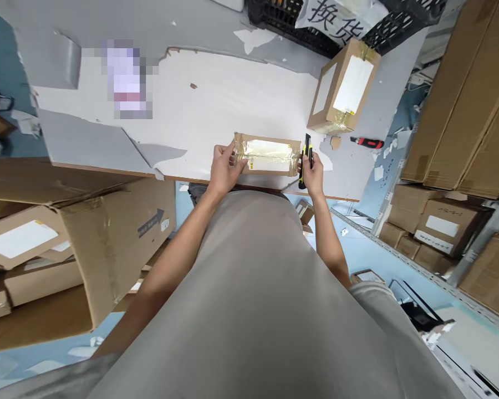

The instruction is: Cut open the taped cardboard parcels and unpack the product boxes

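At the near edge of the worktop (pixel 216 108), my left hand (pixel 224 169) pinches the left end of a taped cardboard parcel (pixel 268 155). My right hand (pixel 314 175), also at that edge, is closed around a black-and-yellow utility knife (pixel 304 160). On the worktop's right side stands a labelled carton (pixel 344 88), with a red-and-black utility knife (pixel 369 143) close to the worktop's right edge.
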Tool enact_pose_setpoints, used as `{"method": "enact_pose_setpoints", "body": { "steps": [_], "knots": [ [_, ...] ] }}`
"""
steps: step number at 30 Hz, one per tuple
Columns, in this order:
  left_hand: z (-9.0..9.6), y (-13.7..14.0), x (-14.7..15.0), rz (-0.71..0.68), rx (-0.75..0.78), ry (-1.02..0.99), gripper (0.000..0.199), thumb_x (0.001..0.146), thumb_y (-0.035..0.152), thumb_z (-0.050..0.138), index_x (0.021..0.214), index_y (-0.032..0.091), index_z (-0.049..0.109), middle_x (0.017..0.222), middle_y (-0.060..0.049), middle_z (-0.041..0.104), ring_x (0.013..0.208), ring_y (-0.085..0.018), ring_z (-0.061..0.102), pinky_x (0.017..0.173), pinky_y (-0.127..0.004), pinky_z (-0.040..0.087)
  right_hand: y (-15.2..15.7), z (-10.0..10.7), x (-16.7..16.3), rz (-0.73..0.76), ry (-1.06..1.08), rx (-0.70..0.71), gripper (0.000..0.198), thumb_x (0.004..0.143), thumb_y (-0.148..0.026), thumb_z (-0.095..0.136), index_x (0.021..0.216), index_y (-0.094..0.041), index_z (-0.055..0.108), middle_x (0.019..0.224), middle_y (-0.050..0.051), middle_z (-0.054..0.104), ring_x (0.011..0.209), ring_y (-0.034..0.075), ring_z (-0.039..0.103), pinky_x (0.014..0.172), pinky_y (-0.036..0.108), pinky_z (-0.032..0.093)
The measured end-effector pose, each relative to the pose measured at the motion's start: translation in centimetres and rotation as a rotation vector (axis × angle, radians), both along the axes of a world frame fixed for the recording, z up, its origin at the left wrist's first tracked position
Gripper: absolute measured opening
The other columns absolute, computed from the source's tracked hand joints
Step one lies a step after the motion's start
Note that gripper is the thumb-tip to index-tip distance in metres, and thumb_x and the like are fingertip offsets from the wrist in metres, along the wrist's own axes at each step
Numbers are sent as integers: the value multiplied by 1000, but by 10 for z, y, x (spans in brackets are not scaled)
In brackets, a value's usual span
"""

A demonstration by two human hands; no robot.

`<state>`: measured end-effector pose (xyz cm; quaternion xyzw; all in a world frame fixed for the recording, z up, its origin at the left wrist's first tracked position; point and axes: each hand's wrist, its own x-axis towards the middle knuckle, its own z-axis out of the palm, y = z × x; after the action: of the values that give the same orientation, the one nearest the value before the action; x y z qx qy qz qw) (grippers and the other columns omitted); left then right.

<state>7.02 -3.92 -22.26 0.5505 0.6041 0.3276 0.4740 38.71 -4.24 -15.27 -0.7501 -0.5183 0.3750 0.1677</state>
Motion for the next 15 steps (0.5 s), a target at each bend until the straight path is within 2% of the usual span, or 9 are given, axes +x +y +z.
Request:
{"method": "enact_pose_setpoints", "body": {
  "steps": [3, 5, 7, 10, 15],
  "knots": [
    [2, 2, 0, 12, 27, -5, 83, 101, 76, 82, 170, 34, 62, 131, -11, 67, 97, -22, 67, 93, -39, 67, 10, 25, -8, 53, -157, 26, 63, 122, -65, 37, 163, -25, 63, 141, 19, 80, 117, 31, 81, 100, 48, 70],
    [7, 0, -3, 16, 47, -14, 80, 103, 75, 81, 169, 36, 61, 135, -11, 68, 97, -21, 67, 93, -38, 67, 14, 46, -20, 216, -264, 68, 65, 122, -64, 39, 170, -26, 60, 153, 20, 77, 134, 37, 77, 113, 54, 65],
    [13, -1, -5, 9, 61, -17, 66, 106, 71, 78, 161, 35, 68, 135, -11, 67, 100, -21, 68, 93, -37, 68, 17, 67, -37, 401, -301, 73, 64, 123, -59, 37, 172, -25, 60, 158, 19, 76, 142, 39, 74, 119, 54, 62],
    [17, -1, -5, -1, 73, -16, 47, 110, 63, 75, 145, 31, 79, 130, -10, 65, 99, -20, 69, 92, -35, 69, 22, 90, -65, 668, -333, -46, 58, 126, -45, 33, 173, -25, 60, 153, 16, 78, 137, 36, 76, 111, 45, 61],
    [10, 4, -6, -14, 83, -12, 42, 111, 57, 75, 143, 30, 80, 129, -8, 65, 95, -18, 69, 87, -32, 69, 38, 103, -99, 951, -529, -257, 56, 128, -40, 31, 177, -26, 54, 142, 18, 79, 119, 34, 78, 93, 38, 54]
  ]
}}
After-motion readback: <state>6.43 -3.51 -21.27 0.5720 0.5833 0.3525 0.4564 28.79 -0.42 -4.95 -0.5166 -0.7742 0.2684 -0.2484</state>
